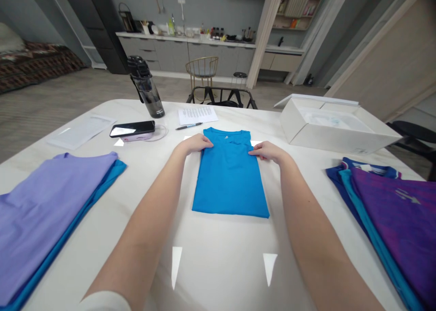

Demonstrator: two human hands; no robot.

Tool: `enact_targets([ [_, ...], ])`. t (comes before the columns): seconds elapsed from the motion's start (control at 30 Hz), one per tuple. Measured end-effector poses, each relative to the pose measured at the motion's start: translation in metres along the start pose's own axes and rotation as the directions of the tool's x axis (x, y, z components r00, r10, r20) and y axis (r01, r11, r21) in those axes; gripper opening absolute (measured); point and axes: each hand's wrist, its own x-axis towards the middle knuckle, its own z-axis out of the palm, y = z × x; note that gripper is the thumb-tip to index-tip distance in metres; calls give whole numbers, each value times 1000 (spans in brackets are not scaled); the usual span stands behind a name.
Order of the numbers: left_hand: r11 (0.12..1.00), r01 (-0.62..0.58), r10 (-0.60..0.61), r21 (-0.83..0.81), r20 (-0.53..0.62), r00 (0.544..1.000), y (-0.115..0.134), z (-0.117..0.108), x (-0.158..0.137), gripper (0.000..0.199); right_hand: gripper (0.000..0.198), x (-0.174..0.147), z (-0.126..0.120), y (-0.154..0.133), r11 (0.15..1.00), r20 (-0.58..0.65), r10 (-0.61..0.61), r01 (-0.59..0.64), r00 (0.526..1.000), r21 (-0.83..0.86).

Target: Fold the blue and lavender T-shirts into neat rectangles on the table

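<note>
Head view: the folded blue shirt [230, 179] lies flat on the white surface [221, 261] between your hands, your left hand [198, 143] and right hand [267, 151] each with a grip pinching a side edge below the collar; it looks light, soft, perhaps slippery, so those upper edges seem good holds

Bench [221, 265]: white, glossy top, with light reflections.
Middle: blue folded shirt [231, 179], lying flat.
Left side: lilac-topped pile of shirts [57, 188]; translucent sheet [81, 131] beyond it.
Far side: dark bottle [150, 93], standing; printed paper [198, 115]; pen [189, 126] just beside it; pinkish block [136, 139], which seems to lie under a phone [132, 129].
Right side: white box [320, 136], open; purple-topped pile of shirts [395, 215].
</note>
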Motion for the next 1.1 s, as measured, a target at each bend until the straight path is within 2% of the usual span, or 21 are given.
enact_targets([
  [0.13,1000,-20,20,-17,-22,1000,0,-3,-3,22,41,4,-6,-2,998,61,20,-16,998,-67],
  [0.2,994,-68,63,-81,-69,996,1,-6,-6,22,42,3,-7,-4,997,51,-25,29,998,-78],
  [0.27,970,-170,143,-173,-157,977,5,-11,-9,24,39,3,-9,-8,993,-8,-116,116,993,-5],
  [0.33,919,-292,226,-264,-253,941,11,-16,-8,30,32,7,-9,-13,963,-150,-211,232,966,139],
  [0.4,868,-386,287,-311,-320,903,14,-17,-4,40,29,18,-6,-15,906,-368,-244,346,898,245],
  [0.47,864,-402,298,-302,-336,894,12,-13,3,52,33,33,3,-12,885,-546,-204,392,812,253],
  [0.5,887,-373,281,-273,-324,903,8,-9,7,58,35,41,8,-8,897,-590,-178,377,788,233],
  [0.53,917,-328,253,-228,-305,918,4,-5,10,63,37,48,14,-4,918,-602,-157,340,783,204],
  [0.63,974,-219,201,-50,-242,949,-9,7,19,70,47,59,30,10,968,-533,-155,236,832,87],
  [0.73,974,-221,226,45,-235,945,-16,14,24,61,47,58,37,14,967,-453,-250,245,856,-70],
  [0.83,981,-182,193,66,-294,936,-18,18,30,59,40,55,37,10,948,-412,-312,251,856,-196],
  [0.9,983,-171,186,74,-327,927,-19,19,34,61,44,53,36,6,941,-431,-332,260,839,-218],
  [1.03,945,-324,320,52,-365,874,-19,21,39,67,52,52,35,5,907,-500,-420,361,757,-215],
  [1.1,937,-341,346,79,-355,868,-21,21,40,71,55,52,37,6,895,-511,-447,372,734,-247],
])
